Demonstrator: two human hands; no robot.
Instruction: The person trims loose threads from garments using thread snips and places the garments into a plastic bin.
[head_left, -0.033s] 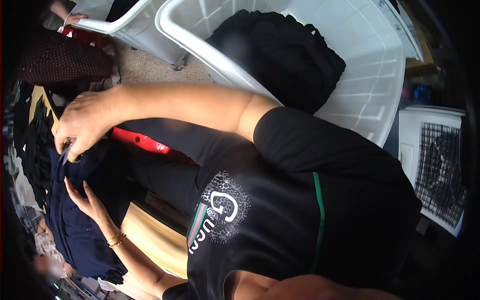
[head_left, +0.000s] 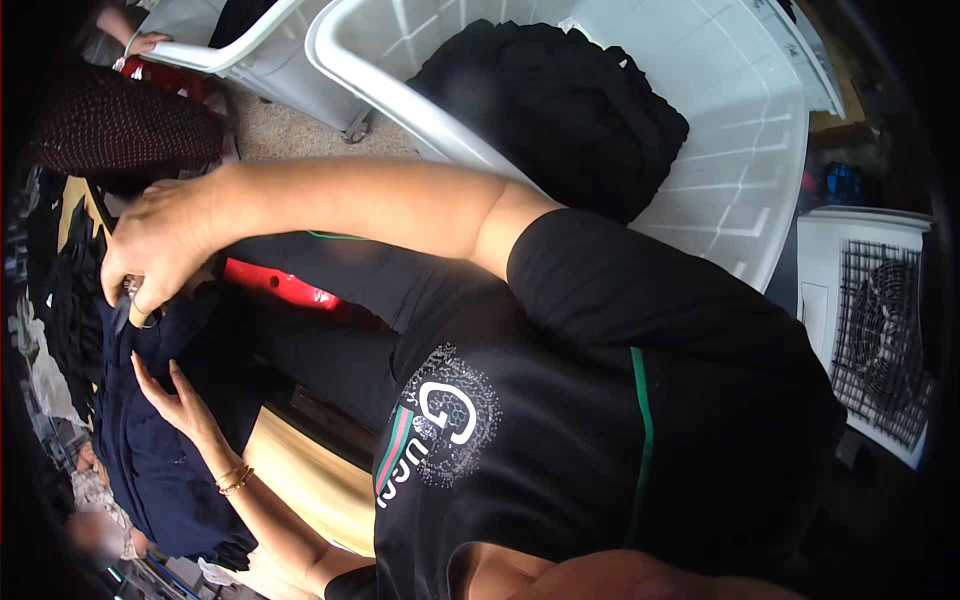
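Observation:
A pile of navy cloth lies at the left, with folds hanging over its edge. My right hand, on the upper arm in view, bends down over the pile's far end. Its fingers close around a small metal-bladed tool, perhaps thread snips, which they mostly hide. Just below it, my left hand, with bracelets at the wrist, rests against the navy cloth. Its fingers are stretched and apart, holding nothing. Black cloth lies beyond the navy pile.
A big white plastic bin holds heaped black cloth. Another wheeled bin stands at the upper left, a person's hand on its rim. A pale wooden surface is beside my left forearm. A white fan unit stands at right.
My right hand has shifted slightly left with the small bladed tool. My left hand stays almost in place against the navy cloth.

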